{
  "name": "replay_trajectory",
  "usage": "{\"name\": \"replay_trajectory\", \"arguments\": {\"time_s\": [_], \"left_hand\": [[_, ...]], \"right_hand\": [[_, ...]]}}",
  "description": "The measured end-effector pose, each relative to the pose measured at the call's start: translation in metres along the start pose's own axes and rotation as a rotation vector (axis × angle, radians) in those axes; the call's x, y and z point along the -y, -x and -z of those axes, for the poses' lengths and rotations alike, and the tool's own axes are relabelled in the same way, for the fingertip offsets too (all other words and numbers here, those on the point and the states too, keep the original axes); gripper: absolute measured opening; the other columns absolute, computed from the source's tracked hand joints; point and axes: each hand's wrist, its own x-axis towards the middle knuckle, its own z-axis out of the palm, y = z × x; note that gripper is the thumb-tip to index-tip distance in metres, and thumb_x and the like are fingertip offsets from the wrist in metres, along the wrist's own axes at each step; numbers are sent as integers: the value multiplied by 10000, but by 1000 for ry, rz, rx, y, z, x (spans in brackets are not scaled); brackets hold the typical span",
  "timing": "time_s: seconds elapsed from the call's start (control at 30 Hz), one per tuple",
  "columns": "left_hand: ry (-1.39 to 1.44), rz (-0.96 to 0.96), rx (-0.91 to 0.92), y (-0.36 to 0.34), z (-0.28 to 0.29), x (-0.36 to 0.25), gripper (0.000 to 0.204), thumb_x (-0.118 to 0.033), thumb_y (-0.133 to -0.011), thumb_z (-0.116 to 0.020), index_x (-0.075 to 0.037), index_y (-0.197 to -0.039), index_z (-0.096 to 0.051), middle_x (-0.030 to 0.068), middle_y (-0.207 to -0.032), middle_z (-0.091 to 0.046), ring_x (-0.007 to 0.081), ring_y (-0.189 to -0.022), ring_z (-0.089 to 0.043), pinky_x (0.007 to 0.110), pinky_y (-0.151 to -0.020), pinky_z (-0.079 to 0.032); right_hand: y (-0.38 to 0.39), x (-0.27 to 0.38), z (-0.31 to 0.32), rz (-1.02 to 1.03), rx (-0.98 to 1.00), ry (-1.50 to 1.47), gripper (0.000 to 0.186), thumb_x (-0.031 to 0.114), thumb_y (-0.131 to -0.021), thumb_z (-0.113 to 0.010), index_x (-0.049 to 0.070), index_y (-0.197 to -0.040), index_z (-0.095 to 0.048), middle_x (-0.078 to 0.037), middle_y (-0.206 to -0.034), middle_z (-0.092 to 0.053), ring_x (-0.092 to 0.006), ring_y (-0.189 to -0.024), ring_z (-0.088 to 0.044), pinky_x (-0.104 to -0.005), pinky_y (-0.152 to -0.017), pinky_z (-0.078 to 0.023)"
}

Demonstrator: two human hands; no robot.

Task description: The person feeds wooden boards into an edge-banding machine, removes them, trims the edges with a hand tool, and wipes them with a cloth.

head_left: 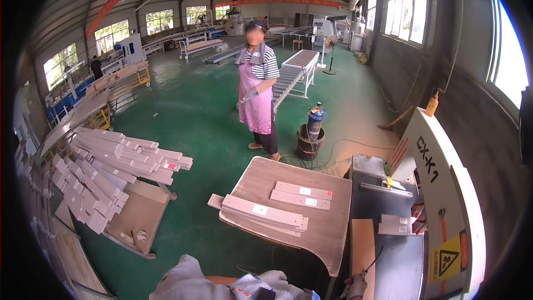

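Note:
At the lower edge, my right hand (355,288) is partly cut off, beside the near end of a light brown board (363,244). A thin dark rod or cord sticks up by it; what its fingers do is unclear. My left hand is out of the picture; only a grey sleeve and a strip of bare arm show. Ahead stands a brown-topped table (333,233). On it lie a small stack of pale boards (277,218) and two boards side by side (291,195), with white labels. A short pale board (393,228) rests on the machine's dark bed (388,255), by red parts.
A white machine housing (444,189) rises at the right. Past the table stand a person in a pink apron (255,100) and a black bucket (308,147) holding a blue device, with cables. At left, a cart (141,216) bears many boards. Roller conveyors (294,78) stand farther back.

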Motion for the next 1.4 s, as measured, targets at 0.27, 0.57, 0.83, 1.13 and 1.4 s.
{"name": "replay_trajectory", "arguments": {"time_s": [0.27,0.57,0.83,1.13,1.4], "left_hand": [[155,-67,-328,-32,4,151,492,-375,-973,-827,18,-1265,-784,208,-1231,-813,328,-1148,-787,413,-1034,-607],[135,-40,45,-47,68,118,530,-236,-967,-806,105,-1359,-702,241,-1249,-796,293,-1158,-784,389,-1033,-612],[51,-224,149,-102,69,63,495,-208,-985,-796,110,-1349,-692,230,-1248,-781,283,-1140,-767,390,-1029,-601],[134,-185,200,-71,28,-8,482,-212,-1018,-805,92,-1375,-695,190,-1237,-794,228,-1100,-774,346,-1011,-606],[-10,-18,150,-56,4,-28,475,-227,-1028,-790,76,-1384,-711,196,-1228,-807,234,-1095,-781,347,-987,-614]], "right_hand": [[72,106,-64,68,-229,225,712,616,-1114,-499,53,-716,-679,-98,-649,-612,-238,-520,-566,-402,-476,-435],[139,12,-79,-53,-403,-186,316,407,-1044,-675,96,-987,-688,-79,-769,-708,-149,-515,-559,-359,-438,-446],[183,11,-75,-49,-403,-294,335,388,-1064,-657,71,-958,-671,-68,-743,-690,-137,-493,-536,-344,-430,-414],[188,99,-57,347,-387,-40,305,326,-1040,-732,45,-936,-677,-49,-785,-683,-149,-697,-622,-343,-674,-519],[397,214,31,595,-680,-346,107,154,-1030,-763,52,-1052,-743,-8,-929,-698,-57,-754,-630,-248,-670,-516]]}}
